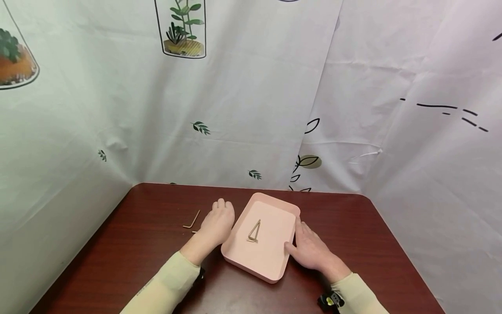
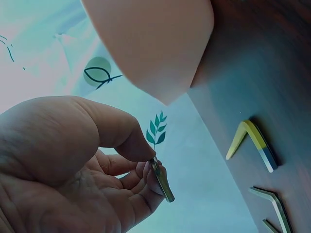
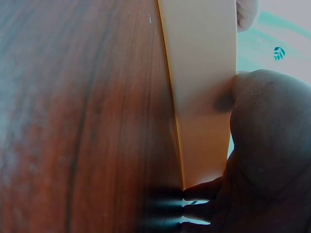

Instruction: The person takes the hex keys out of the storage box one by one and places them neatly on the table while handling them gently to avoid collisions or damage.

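Between thumb and fingers, my left hand [image 1: 218, 222] pinches a small brass-coloured hex key [image 2: 162, 180], clear of the table at the left side of a pink tray [image 1: 270, 257]. Most of that key is hidden by the fingers. A few L-shaped hex keys [image 1: 253, 233] lie together inside the tray, overlapping. My right hand [image 1: 311, 246] rests against the tray's right wall, its fingers extended along the outside and the thumb touching the rim. On the table left of my left hand lie more hex keys [image 1: 192, 220], partly covered by the hand in the head view.
The dark red-brown wooden table [image 1: 98, 257] carries the tray near its middle. A white fabric backdrop [image 1: 243, 109] with printed plants hangs behind the table and along both sides.
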`<state>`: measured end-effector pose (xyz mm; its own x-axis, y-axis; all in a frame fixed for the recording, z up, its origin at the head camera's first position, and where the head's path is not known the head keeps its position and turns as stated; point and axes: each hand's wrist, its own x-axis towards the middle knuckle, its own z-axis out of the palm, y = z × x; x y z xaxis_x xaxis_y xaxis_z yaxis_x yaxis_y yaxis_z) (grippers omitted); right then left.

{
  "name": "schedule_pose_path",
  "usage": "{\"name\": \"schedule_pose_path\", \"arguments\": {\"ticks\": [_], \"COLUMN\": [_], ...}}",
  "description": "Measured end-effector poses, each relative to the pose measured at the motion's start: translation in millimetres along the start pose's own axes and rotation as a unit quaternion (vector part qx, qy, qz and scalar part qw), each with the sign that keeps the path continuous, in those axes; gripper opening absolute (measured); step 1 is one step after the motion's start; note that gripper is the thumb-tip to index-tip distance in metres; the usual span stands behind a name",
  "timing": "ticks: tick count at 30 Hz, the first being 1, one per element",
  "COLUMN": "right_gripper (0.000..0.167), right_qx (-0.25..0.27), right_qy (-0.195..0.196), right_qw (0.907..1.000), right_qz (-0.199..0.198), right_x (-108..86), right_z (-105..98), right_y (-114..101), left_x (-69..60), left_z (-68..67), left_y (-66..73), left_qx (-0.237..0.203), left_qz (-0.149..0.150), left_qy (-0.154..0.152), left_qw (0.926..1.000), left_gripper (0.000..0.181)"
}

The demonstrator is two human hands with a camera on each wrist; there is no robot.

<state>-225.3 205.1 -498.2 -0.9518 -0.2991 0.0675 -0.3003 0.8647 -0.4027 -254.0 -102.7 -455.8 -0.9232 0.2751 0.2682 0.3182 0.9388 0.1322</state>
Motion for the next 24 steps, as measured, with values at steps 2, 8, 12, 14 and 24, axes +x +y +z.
{"name": "schedule_pose_path", "arguments": {"ticks": [2, 8, 12, 14, 24], "right_gripper": [0.094, 0.096, 0.096, 0.095, 0.095], "right_qx": [0.0, 0.002, -0.001, -0.002, 0.001], "right_qy": [0.0, -0.001, 0.004, 0.007, 0.004], "right_qw": [1.0, 1.0, 0.9999, 0.9999, 1.0], "right_qz": [-0.002, -0.009, -0.012, -0.015, -0.008], "right_x": [0.5, 0.0, -0.6, -0.2, 0.2], "right_z": [-0.6, -0.9, -0.5, -0.3, 0.9], "right_y": [-0.6, -0.5, -0.1, 0.2, 0.7], "left_x": [0.6, 1.5, 0.4, 0.2, 0.1], "left_z": [-0.7, -3.6, -6.0, -7.7, -11.6], "left_y": [-2.6, -12.3, -19.6, -23.6, -43.0], "left_qx": [-0.004, -0.008, -0.008, -0.01, -0.027], "left_qz": [-0.006, -0.018, -0.022, -0.026, -0.044], "left_qy": [-0.006, -0.016, -0.02, -0.026, -0.037], "left_qw": [1.0, 0.9997, 0.9995, 0.9993, 0.998], "left_gripper": [0.024, 0.021, 0.022, 0.023, 0.017]}}
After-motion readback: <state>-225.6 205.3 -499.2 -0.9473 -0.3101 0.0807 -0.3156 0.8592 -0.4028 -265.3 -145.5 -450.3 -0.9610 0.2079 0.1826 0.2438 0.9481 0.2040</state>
